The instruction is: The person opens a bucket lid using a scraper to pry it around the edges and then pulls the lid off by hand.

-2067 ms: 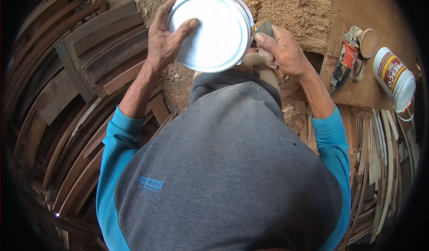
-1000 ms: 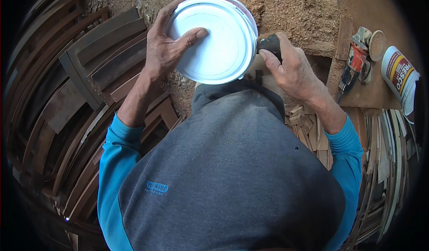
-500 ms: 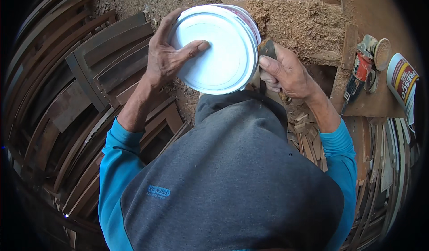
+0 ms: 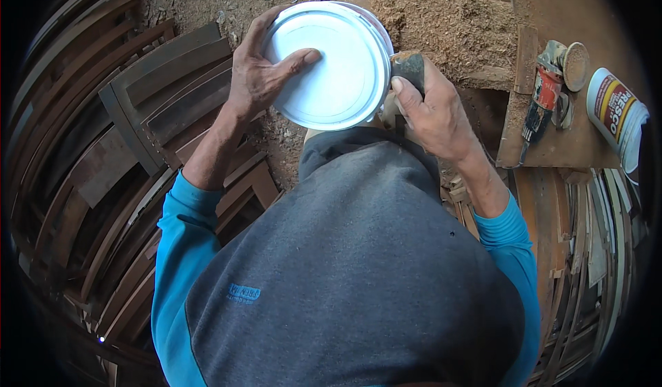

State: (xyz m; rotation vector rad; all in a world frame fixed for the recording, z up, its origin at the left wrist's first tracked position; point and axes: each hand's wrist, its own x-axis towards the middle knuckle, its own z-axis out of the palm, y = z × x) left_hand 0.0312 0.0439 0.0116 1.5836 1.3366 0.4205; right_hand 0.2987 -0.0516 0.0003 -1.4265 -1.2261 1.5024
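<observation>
White round plastic tub [image 4: 324, 94], its flat circular face turned upward, sits just beyond the hem of the dark grey shirt [image 4: 345, 249], between both hands. The left hand [image 4: 265, 77] grasps its left edge, thumb lying across the face; the right hand [image 4: 438, 115] grips a dark, flat, blunt-ended tool [image 4: 410, 68] at the tub's right rim, though whether it touches is unclear.

If the tool skids off that smooth, curved rim under pressure, it could jab the left hand or a leg; with one hand bracing it, the tub might also twist or tip.

Lettering shows on a white plastic bucket [image 4: 614, 111] with a maroon-and-yellow label, tilted on the brown wooden surface [image 4: 586, 142] beside a red-and-black angle grinder [image 4: 546, 92], whose markings are too small to read. A small blue lettered patch [image 4: 245, 292] appears upside down on the shirt.
</observation>
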